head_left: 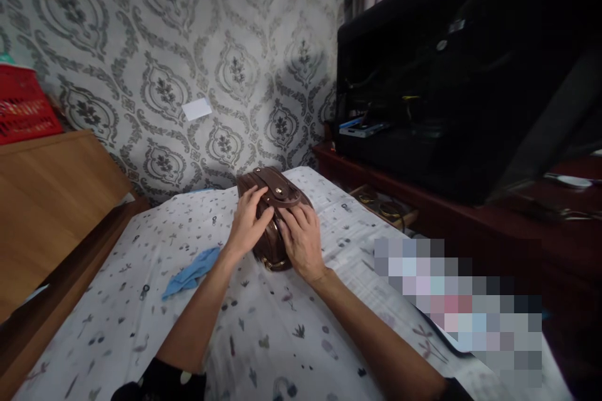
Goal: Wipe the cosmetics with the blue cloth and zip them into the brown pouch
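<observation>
A small brown leather bag [273,191] with a strap and metal studs lies on a white patterned cloth [263,326] in the middle of the view. My left hand [247,222] rests on the bag's left side, fingers curled over its top. My right hand [303,238] presses on the bag's right front, fingers bent against the strap. Both hands hold the bag between them. A crumpled blue cloth [192,272] lies on the sheet just left of my left forearm.
A wooden cabinet [47,200] stands at the left with a red basket [23,106] on top. A dark television [451,75] sits on a reddish-brown stand [423,200] at the right. Patterned wallpaper rises behind. A blurred patch covers the lower right.
</observation>
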Motion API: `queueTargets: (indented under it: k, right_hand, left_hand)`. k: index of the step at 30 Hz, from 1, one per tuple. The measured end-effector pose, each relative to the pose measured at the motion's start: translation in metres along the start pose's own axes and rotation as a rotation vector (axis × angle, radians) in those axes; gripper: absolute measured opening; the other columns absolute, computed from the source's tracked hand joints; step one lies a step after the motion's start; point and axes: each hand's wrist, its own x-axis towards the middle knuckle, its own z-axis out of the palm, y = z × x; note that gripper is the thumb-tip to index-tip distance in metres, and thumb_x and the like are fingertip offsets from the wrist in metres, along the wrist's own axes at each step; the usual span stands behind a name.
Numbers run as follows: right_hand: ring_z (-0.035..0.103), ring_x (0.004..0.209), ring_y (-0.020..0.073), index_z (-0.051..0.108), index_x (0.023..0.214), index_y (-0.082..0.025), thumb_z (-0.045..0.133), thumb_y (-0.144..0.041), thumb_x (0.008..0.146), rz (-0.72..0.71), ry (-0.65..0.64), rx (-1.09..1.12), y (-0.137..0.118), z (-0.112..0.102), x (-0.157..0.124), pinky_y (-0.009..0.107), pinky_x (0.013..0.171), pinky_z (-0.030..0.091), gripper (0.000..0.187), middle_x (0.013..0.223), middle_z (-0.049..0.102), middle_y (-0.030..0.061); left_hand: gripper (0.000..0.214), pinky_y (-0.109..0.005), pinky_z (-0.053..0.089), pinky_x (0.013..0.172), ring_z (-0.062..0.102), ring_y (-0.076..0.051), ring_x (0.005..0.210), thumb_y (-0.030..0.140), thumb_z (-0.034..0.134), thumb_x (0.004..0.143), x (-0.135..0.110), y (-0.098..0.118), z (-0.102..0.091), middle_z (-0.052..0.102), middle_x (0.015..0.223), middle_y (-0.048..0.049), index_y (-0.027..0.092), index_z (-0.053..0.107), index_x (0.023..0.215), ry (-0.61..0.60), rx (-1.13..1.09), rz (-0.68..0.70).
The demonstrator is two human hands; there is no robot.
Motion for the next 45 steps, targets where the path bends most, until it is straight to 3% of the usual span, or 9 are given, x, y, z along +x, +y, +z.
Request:
queueTargets:
  k: [9, 12, 15, 17, 22, 34, 37, 40, 45]
  right_hand:
    - [0.053, 0.128, 0.0296, 0.061, 0.137, -0.025, 0.046, -0.028, 0.101, 0.05, -0.028, 0.083, 0.002, 0.0, -0.004, 0.058, 0.11, 0.043, 0.04, 0.133, 0.064, 0.011]
    - [0.053, 0.129, 0.0282, 0.059, 0.139, -0.027, 0.046, -0.026, 0.101, 0.033, 0.004, 0.077, 0.0, 0.001, -0.003, 0.056, 0.11, 0.044, 0.04, 0.138, 0.063, 0.0097]
    - [0.053, 0.13, 0.0277, 0.06, 0.139, -0.025, 0.048, -0.025, 0.101, 0.003, 0.03, 0.085, 0.001, 0.002, -0.003, 0.054, 0.11, 0.044, 0.04, 0.139, 0.062, 0.0109]
    - [0.052, 0.131, 0.0276, 0.059, 0.139, -0.024, 0.048, -0.025, 0.101, -0.003, 0.032, 0.091, 0.002, 0.003, -0.004, 0.054, 0.11, 0.044, 0.04, 0.14, 0.062, 0.0114]
    - [0.051, 0.133, 0.0272, 0.058, 0.141, -0.027, 0.047, -0.027, 0.101, 0.022, -0.005, 0.104, 0.003, 0.003, -0.004, 0.055, 0.112, 0.042, 0.041, 0.143, 0.06, 0.0087]
    - [0.047, 0.138, 0.0283, 0.053, 0.146, -0.024, 0.039, -0.027, 0.103, 0.034, -0.036, 0.175, 0.001, 0.001, -0.005, 0.06, 0.117, 0.039, 0.045, 0.146, 0.056, 0.0122]
    - [0.045, 0.14, 0.0268, 0.051, 0.146, -0.023, 0.036, -0.024, 0.103, 0.043, -0.037, 0.228, -0.002, -0.002, -0.007, 0.059, 0.118, 0.038, 0.045, 0.145, 0.056, 0.0123]
    - [0.048, 0.137, 0.0255, 0.053, 0.14, -0.02, 0.033, -0.021, 0.103, 0.058, 0.01, 0.293, -0.004, -0.005, -0.007, 0.056, 0.117, 0.04, 0.042, 0.138, 0.06, 0.0136]
    - [0.052, 0.129, 0.0264, 0.057, 0.128, -0.022, 0.032, -0.023, 0.102, 0.248, 0.182, 0.31, 0.006, -0.003, -0.002, 0.055, 0.11, 0.043, 0.036, 0.132, 0.061, 0.0137]
  left_hand:
    - [0.029, -0.04, 0.046, 0.107, 0.061, -0.023, 0.117, 0.029, 0.062, 0.087, 0.008, 0.015, -0.01, 0.067, 0.119, -0.0086, 0.023, 0.071, 0.114, 0.073, 0.052, 0.044]
    - [0.022, -0.034, 0.051, 0.09, 0.065, -0.021, 0.097, 0.034, 0.056, 0.092, 0.015, 0.014, -0.016, 0.07, 0.101, -0.0076, 0.02, 0.071, 0.098, 0.056, 0.056, 0.042]
    - [0.033, -0.029, 0.047, 0.072, 0.058, -0.017, 0.074, 0.038, 0.048, 0.096, 0.021, 0.011, -0.019, 0.061, 0.074, -0.0028, 0.019, 0.063, 0.073, 0.091, 0.118, 0.003]
    - [0.034, -0.028, 0.044, 0.07, 0.054, -0.016, 0.069, 0.038, 0.046, 0.095, 0.025, 0.009, -0.017, 0.056, 0.069, -0.0007, 0.019, 0.057, 0.068, 0.123, 0.151, -0.004]
    - [0.017, -0.028, 0.045, 0.074, 0.056, -0.016, 0.074, 0.032, 0.055, 0.089, 0.029, 0.008, -0.008, 0.062, 0.078, -0.0011, 0.019, 0.06, 0.078, 0.178, 0.101, -0.048]
    - [0.016, -0.035, 0.046, 0.081, 0.055, -0.022, 0.084, 0.031, 0.056, 0.089, 0.014, 0.034, -0.009, 0.06, 0.078, -0.0023, 0.023, 0.057, 0.076, 0.146, 0.223, 0.055]
    - [0.007, -0.039, 0.046, 0.091, 0.057, -0.024, 0.095, 0.029, 0.06, 0.088, 0.021, 0.04, -0.002, 0.065, 0.093, -0.005, 0.022, 0.061, 0.09, 0.135, 0.266, 0.071]
    - [0.029, -0.043, 0.043, 0.102, 0.055, -0.027, 0.113, 0.024, 0.065, 0.085, 0.031, 0.043, 0.008, 0.065, 0.114, -0.0081, 0.024, 0.063, 0.114, 0.057, 0.303, 0.097]
    - [0.032, -0.05, 0.042, 0.107, 0.052, -0.032, 0.124, 0.024, 0.064, 0.086, 0.037, 0.038, 0.017, 0.059, 0.132, -0.0087, 0.03, 0.07, 0.117, -0.011, 0.332, 0.057]
